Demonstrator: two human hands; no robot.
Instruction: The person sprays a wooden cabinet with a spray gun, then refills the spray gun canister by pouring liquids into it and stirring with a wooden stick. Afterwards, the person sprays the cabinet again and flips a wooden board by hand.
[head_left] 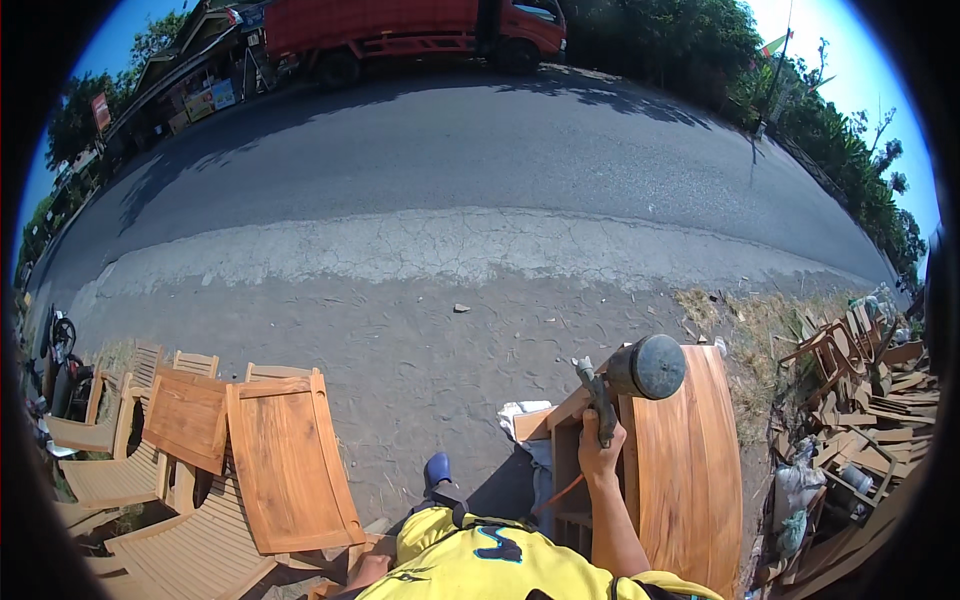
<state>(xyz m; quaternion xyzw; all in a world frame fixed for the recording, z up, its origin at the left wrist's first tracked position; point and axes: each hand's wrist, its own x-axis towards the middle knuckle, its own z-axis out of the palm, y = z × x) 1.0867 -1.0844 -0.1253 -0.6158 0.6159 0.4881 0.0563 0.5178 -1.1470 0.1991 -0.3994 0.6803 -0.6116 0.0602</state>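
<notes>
My right hand (603, 450) is closed around the handle of a spray gun (655, 368) with a round dark cup, held above a wooden cabinet. The cabinet (690, 480) has a smooth, streaky brown top, and open compartments show on its left side. An orange hose (562, 496) runs near my right forearm. Low in the view, my left hand (371, 570) is beside the lower corner of a framed wooden panel (293, 465); its fingers are mostly hidden. A second, smaller wooden panel (188, 418) leans next to that one, both resting on slatted wooden chairs (190, 545).
A heap of wooden chair parts (870, 410) and plastic bags (798, 490) lies at the right. White cloth (520, 412) sits by the cabinet's far left corner. A motorcycle (65, 360) stands at far left. Beyond the dirt runs a paved road (450, 150) with a red truck (400, 30).
</notes>
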